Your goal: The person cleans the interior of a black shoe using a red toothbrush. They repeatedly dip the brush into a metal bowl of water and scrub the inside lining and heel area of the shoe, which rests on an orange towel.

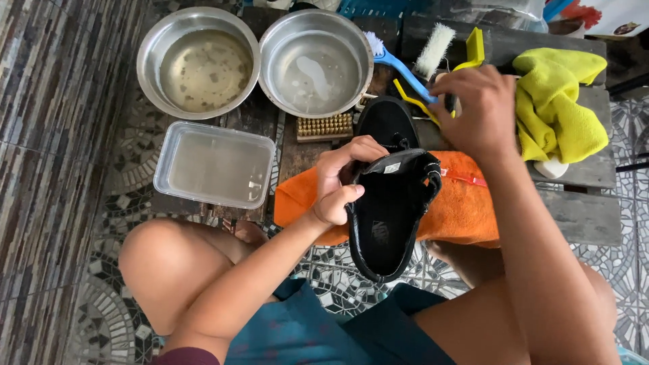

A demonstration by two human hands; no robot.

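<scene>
Holding a black shoe [387, 223] over an orange towel [460, 209] on the bench [581, 216], the left hand [338, 182] kept its grip clenched on the shoe's opening. The right hand [473, 108] reached among the brushes [433, 51], its grip curled; whether it held anything could not be told. Judging by this, cleaning was being readied; next called for a firm hold on a brush.

Home patio — mosaic tile floor [101, 223], wash bowls [198, 62], low wooden bench [581, 216]
</scene>
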